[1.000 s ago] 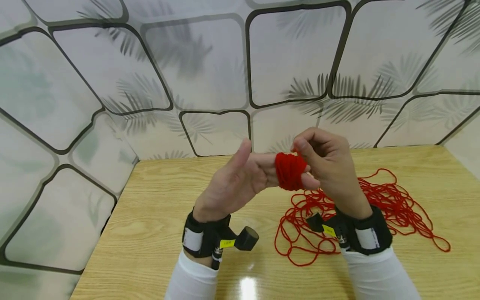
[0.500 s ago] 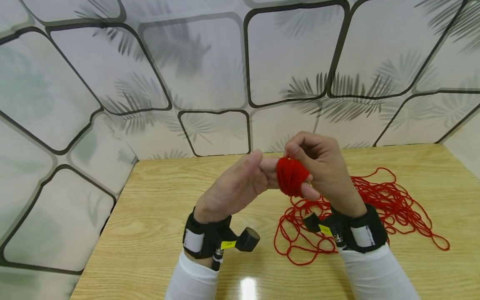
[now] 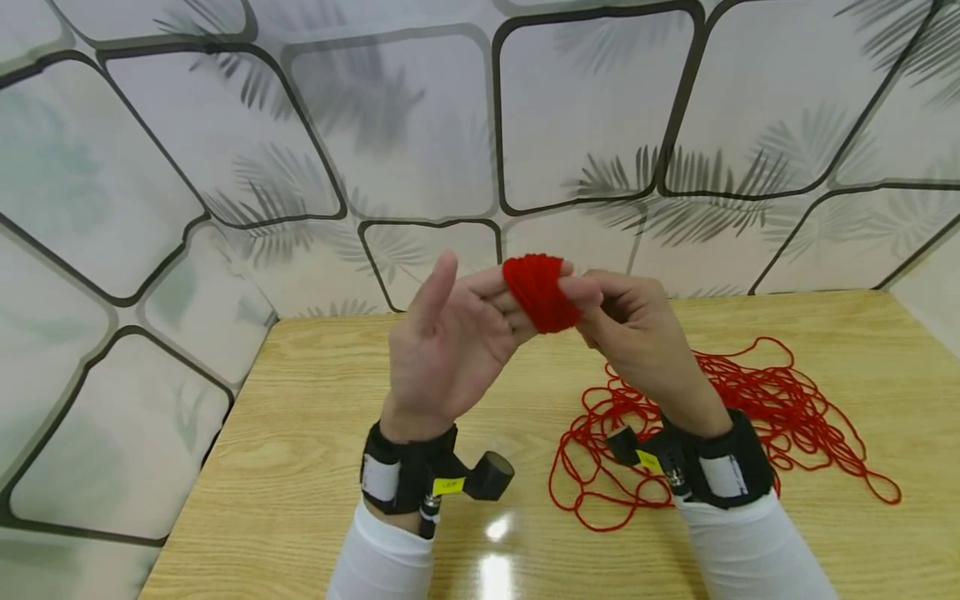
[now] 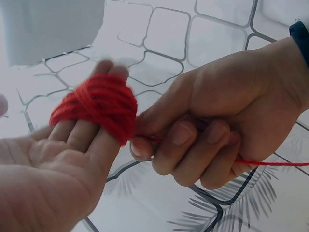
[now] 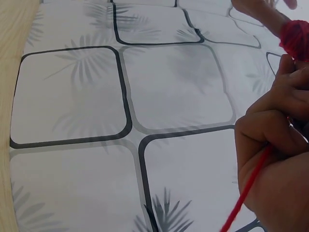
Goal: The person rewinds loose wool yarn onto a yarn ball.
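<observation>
Red yarn (image 3: 542,292) is wound in a thick band round the fingers of my left hand (image 3: 450,350). That hand is raised over the table with its palm in sight, fingers straight and thumb apart. Close by its fingertips, my right hand (image 3: 647,329) pinches the running strand. In the left wrist view the strand (image 4: 277,164) passes through the curled right fingers and leaves toward the right. The right wrist view shows the strand (image 5: 248,186) hanging down from that fist. A loose tangle of the same yarn (image 3: 783,408) lies on the table, partly behind the right forearm.
The wooden table (image 3: 300,433) runs back to a wall covering (image 3: 420,125) with a stone-and-leaf pattern. Each wrist wears a black strap with a small camera, the left camera (image 3: 489,476) and the right camera (image 3: 621,445).
My left hand has turned and lifted, carrying the wound yarn up and to the left. The right hand has shifted slightly from above the winding to beside the fingertips. The tangle looks unchanged.
</observation>
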The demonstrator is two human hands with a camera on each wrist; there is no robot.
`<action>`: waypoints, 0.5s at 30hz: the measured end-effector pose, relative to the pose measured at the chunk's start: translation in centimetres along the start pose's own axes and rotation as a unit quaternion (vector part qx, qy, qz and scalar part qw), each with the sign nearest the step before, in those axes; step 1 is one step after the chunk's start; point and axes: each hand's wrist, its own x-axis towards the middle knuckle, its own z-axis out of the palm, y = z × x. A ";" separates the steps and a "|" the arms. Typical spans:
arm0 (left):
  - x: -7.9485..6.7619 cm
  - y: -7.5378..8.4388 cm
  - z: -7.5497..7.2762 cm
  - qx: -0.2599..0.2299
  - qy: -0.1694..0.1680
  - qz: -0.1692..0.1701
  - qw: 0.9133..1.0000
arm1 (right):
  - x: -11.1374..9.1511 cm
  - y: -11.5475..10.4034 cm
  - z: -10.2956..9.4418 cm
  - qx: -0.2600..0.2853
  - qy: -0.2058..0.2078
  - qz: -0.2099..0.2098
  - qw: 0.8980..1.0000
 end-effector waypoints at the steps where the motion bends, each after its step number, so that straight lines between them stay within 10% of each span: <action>1: 0.0 0.1 -0.1 -0.001 0.013 0.003 1.000 | 0.0 -0.1 0.0 -0.020 0.001 0.001 1.000; 15: 0.1 0.8 -0.1 0.096 0.070 -0.025 0.993 | 0.1 -0.3 -0.1 -0.091 0.018 0.052 0.994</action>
